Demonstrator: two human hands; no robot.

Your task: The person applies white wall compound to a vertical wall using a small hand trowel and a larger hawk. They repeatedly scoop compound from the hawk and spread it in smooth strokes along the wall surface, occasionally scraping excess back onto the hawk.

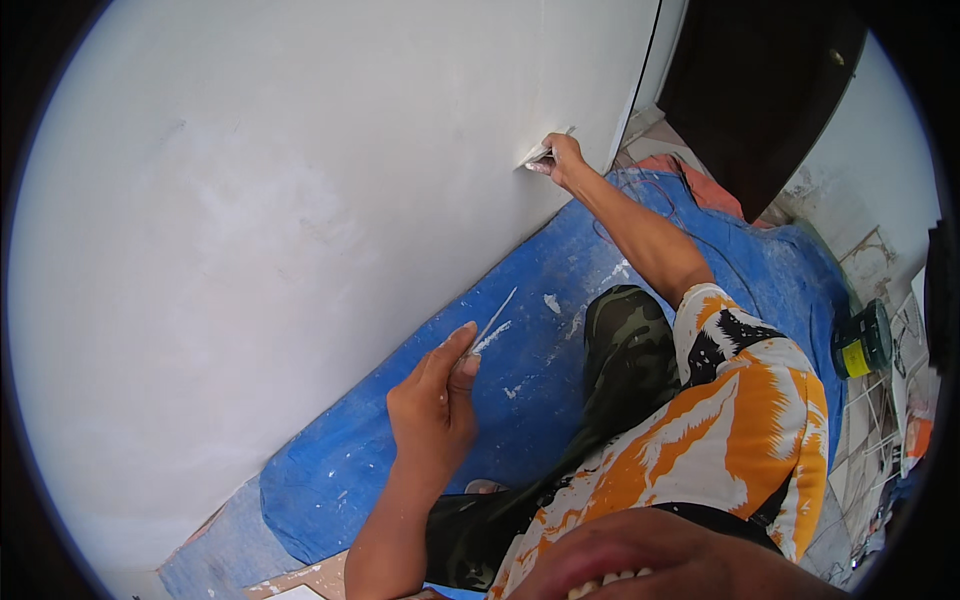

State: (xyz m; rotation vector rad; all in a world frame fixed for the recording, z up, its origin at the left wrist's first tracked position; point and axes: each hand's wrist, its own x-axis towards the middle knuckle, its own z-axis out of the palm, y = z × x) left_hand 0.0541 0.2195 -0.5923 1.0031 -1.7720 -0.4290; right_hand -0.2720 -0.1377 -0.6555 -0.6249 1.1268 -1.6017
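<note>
My right hand (pixel 560 158) reaches out to the far right of the white wall (pixel 280 230). Its fingers are closed round a putty knife (pixel 530 157), whose blade lies against the wall low down. White smears mark those fingers. Nearer to me, my left hand (pixel 432 400) is raised over the floor, apart from the wall. Between thumb and fingers it pinches a thin flat scraper (pixel 496 316), seen nearly edge-on with whitish paste along it. The wall has brighter white patches and faint grey marks.
A blue tarp (pixel 340 450) spotted with white splashes covers the floor along the wall. A dark door (pixel 760 90) stands at the far right, with orange-red sheeting (pixel 690 180) by it. A dark tub with a yellow label (pixel 864 342) is at right, beside white wire racking (pixel 865 430).
</note>
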